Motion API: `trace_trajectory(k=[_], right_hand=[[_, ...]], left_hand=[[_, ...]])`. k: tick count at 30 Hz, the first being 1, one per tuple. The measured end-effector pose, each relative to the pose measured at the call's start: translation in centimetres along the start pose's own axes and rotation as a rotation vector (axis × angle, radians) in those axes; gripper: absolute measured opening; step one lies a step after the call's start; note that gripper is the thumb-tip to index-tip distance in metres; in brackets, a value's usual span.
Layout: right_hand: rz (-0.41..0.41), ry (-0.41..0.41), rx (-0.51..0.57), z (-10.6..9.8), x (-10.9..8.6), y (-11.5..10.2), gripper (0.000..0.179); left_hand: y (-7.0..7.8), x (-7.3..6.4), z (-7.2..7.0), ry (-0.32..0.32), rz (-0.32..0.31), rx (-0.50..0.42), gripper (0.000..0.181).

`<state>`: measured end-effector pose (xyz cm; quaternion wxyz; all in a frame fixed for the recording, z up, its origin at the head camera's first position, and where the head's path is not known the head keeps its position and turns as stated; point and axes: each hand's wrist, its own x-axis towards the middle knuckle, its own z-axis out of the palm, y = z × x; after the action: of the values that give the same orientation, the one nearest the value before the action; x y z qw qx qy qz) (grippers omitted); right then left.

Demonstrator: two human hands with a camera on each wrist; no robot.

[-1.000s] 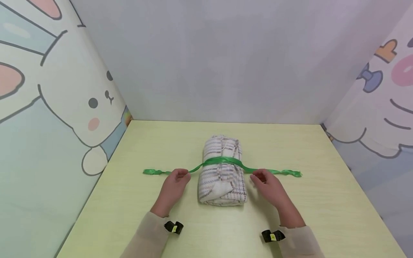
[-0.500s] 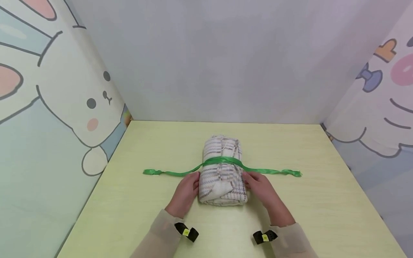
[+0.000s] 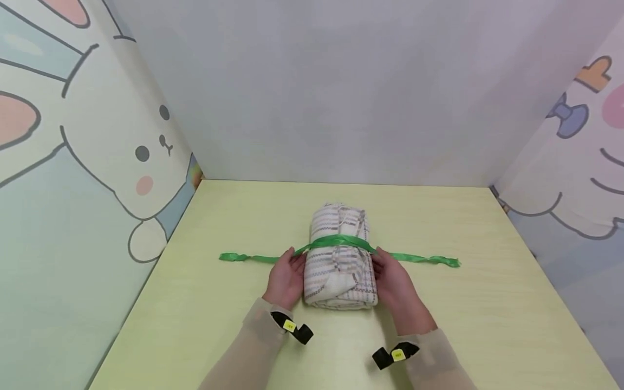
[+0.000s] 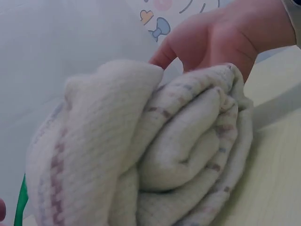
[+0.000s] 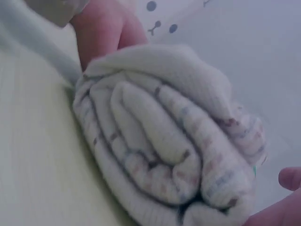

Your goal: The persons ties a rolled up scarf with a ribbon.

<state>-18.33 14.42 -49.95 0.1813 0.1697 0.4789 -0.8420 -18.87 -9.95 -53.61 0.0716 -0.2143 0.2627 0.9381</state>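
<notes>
A striped, whitish rolled towel (image 3: 341,276) lies lengthwise on the table, its folded end facing me. Across its top runs a green ribbon (image 3: 336,241), with its loose ends stretched out to both sides. My left hand (image 3: 285,281) is against the roll's left side, palm turned toward it, thumb close to the ribbon. Against the right side rests my right hand (image 3: 396,287), its thumb also near the ribbon. The towel hides part of the fingers. The right wrist view shows the right thumb (image 5: 290,179) standing off the coiled end of the towel (image 5: 155,141).
The pale yellow table (image 3: 234,216) has a grey wall (image 3: 341,97) behind it. Cartoon-printed panels stand along the left and right sides. Black wrist straps (image 3: 292,326) sit over my beige sleeves.
My hands have moved inward from beside the ribbon ends to the towel's two sides. Their palms have turned toward the towel, while the roll and ribbon stay in place on the table.
</notes>
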Motion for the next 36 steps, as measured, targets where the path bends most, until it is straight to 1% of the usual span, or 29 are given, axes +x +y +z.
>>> trace_trajectory(k=[2, 3, 5, 6, 8, 11, 13, 15, 18, 20, 22, 24, 27, 29, 33, 36], right_hand=[[0.033, 0.020, 0.135, 0.0, 0.2, -0.4, 0.075], [0.048, 0.029, 0.189, 0.1, 0.3, -0.6, 0.077], [0.073, 0.060, 0.277, 0.0, 0.5, -1.0, 0.079], [0.078, 0.077, 0.302, 0.1, 0.6, -1.2, 0.078], [0.078, 0.107, 0.325, 0.2, 0.9, -1.5, 0.075], [0.050, 0.174, 0.344, 0.6, 1.5, -1.9, 0.065], [0.037, 0.219, 0.356, 0.8, 1.9, -2.2, 0.055], [0.029, 0.253, 0.374, 1.0, 2.4, -2.4, 0.041], [0.025, 0.275, 0.382, 1.1, 3.0, -2.5, 0.023], [0.015, 0.279, 0.369, 1.2, 3.3, -2.5, 0.014], [-0.003, 0.291, 0.345, 1.3, 3.5, -2.4, 0.009], [-0.025, 0.308, 0.318, 1.4, 3.7, -2.3, 0.008], [-0.062, 0.323, 0.282, 1.4, 3.8, -2.2, 0.006], [-0.092, 0.318, 0.272, 1.5, 3.7, -2.1, 0.009], [-0.149, 0.288, 0.297, 1.6, 3.6, -2.0, 0.019], [-0.168, 0.266, 0.355, 1.7, 3.7, -2.0, 0.021]], left_hand=[[-0.2, 0.3, 0.2, 0.026, 0.049, -0.034, 0.022], [-0.3, 0.4, 0.3, 0.034, 0.070, -0.045, 0.020], [-0.4, 0.6, 0.5, 0.039, 0.095, -0.057, 0.021], [-0.4, 0.6, 0.6, 0.042, 0.101, -0.063, 0.024], [-0.4, 0.7, 0.8, 0.048, 0.105, -0.065, 0.031], [-0.4, 0.8, 1.0, 0.047, 0.111, -0.049, 0.039], [-0.4, 0.9, 1.1, 0.052, 0.130, -0.029, 0.039], [-0.4, 1.0, 1.1, 0.055, 0.162, -0.005, 0.037], [-0.3, 1.0, 1.2, 0.049, 0.208, 0.015, 0.034], [-0.2, 0.9, 1.3, 0.027, 0.224, 0.017, 0.035], [0.0, 0.8, 1.4, 0.000, 0.224, 0.010, 0.039], [0.2, 0.8, 1.6, -0.028, 0.213, -0.005, 0.041], [0.7, 0.8, 1.8, -0.070, 0.185, -0.017, 0.043], [1.0, 0.8, 2.0, -0.103, 0.163, -0.012, 0.042], [1.3, 0.8, 2.3, -0.162, 0.137, 0.081, 0.038], [1.3, 0.7, 2.5, -0.168, 0.141, 0.165, 0.036]])
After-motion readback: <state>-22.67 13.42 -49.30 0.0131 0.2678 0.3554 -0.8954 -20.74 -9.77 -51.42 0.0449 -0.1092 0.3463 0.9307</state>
